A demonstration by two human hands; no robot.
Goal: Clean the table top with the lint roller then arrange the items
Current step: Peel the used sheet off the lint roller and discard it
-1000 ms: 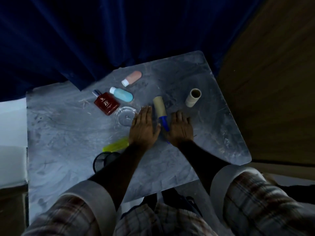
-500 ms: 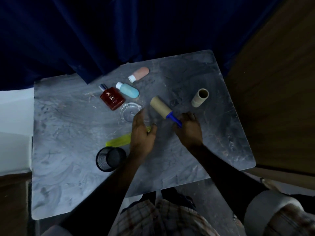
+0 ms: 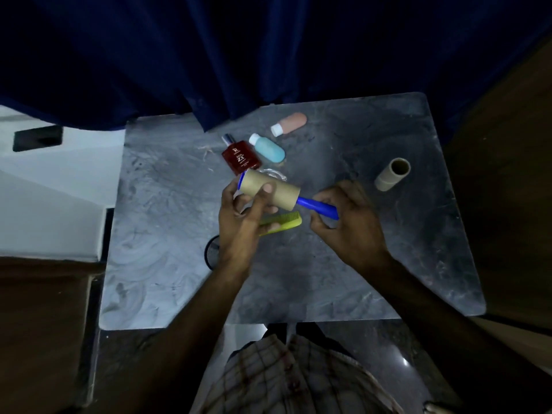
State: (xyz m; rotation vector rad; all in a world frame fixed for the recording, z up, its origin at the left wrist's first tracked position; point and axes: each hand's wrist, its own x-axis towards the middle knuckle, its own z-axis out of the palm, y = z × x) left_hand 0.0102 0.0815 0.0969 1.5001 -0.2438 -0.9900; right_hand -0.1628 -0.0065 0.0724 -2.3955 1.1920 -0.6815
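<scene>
- Roller (image 3: 270,190): long axis roughly level above the desk (image 3: 167,234), handle pointing right.
- Left hand (image 3: 242,222) grips its barrel; right hand (image 3: 351,219) grips its handle.

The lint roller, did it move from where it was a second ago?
Yes. The lint roller has been lifted off the table, held by the left hand and right hand, now nearer the red bottle.

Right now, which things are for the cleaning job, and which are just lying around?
For the job: lint roller, left hand on its roll, right hand on its blue handle, table top.

Lying around for now: red bottle, blue bottle, pink bottle, comb, cardboard tube.
</scene>
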